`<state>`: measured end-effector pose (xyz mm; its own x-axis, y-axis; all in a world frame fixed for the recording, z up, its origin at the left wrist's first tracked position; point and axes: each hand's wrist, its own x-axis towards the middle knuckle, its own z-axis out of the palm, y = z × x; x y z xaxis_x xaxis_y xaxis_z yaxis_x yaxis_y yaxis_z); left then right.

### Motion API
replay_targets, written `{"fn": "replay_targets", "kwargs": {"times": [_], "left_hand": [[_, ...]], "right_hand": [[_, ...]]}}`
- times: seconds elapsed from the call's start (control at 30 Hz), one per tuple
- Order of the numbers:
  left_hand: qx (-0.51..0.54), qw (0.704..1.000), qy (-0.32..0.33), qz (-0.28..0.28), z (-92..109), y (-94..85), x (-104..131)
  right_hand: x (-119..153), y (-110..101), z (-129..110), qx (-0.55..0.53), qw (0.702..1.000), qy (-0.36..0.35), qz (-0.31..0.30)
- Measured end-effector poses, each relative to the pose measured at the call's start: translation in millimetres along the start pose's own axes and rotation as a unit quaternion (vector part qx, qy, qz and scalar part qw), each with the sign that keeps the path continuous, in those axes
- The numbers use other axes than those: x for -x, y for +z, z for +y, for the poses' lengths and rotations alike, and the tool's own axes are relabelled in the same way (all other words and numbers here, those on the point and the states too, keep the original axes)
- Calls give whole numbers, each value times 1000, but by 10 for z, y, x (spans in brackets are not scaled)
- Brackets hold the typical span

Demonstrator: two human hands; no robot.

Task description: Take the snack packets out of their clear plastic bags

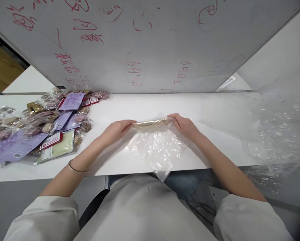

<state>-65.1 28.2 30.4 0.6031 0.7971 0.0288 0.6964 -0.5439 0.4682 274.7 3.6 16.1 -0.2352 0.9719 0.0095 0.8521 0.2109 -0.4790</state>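
A flat, pale gold packet lies across the far end of a clear bubble wrap sheet, and a layer of the wrap seems to cover it. My left hand pinches its left end between thumb and fingers. At the right end, my right hand is closed on the packet and the edge of the wrap. Toward me the sheet spreads over the white table, with one corner hanging past the front edge. What the packet contains cannot be made out.
Left on the table is a heap of small wrapped packs, with purple pouches, a pale green pouch and red-edged boxes. More bubble wrap drapes over the right side. A whiteboard with red writing stands behind.
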Motion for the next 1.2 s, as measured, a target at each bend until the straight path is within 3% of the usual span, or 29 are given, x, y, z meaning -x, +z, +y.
{"fn": "replay_targets", "kwargs": {"times": [0.1, 0.17, 0.27, 0.33, 0.4, 0.53, 0.63, 0.73, 0.8, 0.87, 0.93, 1.0, 1.07, 1.13, 1.2], "left_hand": [[19, 999, -26, 3, -64, -102, -186], [-51, 998, -20, 36, -68, -69, -286], [-166, 980, 36, 106, 2, 82, -308], [-189, 973, 65, 119, 92, 189, -240], [-200, 973, 58, 102, 199, 276, -152], [-257, 962, -70, 58, 380, 375, -115], [-272, 950, -150, 18, 438, 366, -238], [-270, 946, -181, 14, 445, 294, -361], [-259, 947, -182, 61, 431, 237, -395], [-234, 949, -160, 140, 404, 192, -396], [-184, 950, -116, 224, 372, 166, -383], [-108, 949, -74, 286, 349, 160, -380], [-14, 948, -53, 314, 347, 167, -396], [104, 944, -54, 309, 375, 176, -434], [254, 921, -72, 285, 429, 176, -484]], "right_hand": [[-141, 24, -7, -21, 997, 59, 46], [-197, 86, -39, 43, 992, 64, 102], [-177, 157, -91, 157, 970, -43, 183], [-115, 169, -104, 195, 956, -155, 156], [-63, 175, -94, 223, 949, -201, 95], [-105, 213, -104, 284, 953, -96, 49], [-221, 210, -218, 281, 953, -2, 111], [-340, 148, -358, 186, 962, 78, 182], [-416, 94, -419, 59, 974, 119, 186], [-486, 46, -456, -139, 971, 124, 153], [-541, 7, -490, -378, 917, 77, 99], [-578, -26, -525, -570, 818, 37, 67], [-597, -49, -548, -667, 740, 47, 67], [-604, -52, -547, -695, 711, 78, 75], [-600, -30, -525, -692, 713, 95, 66]]}}
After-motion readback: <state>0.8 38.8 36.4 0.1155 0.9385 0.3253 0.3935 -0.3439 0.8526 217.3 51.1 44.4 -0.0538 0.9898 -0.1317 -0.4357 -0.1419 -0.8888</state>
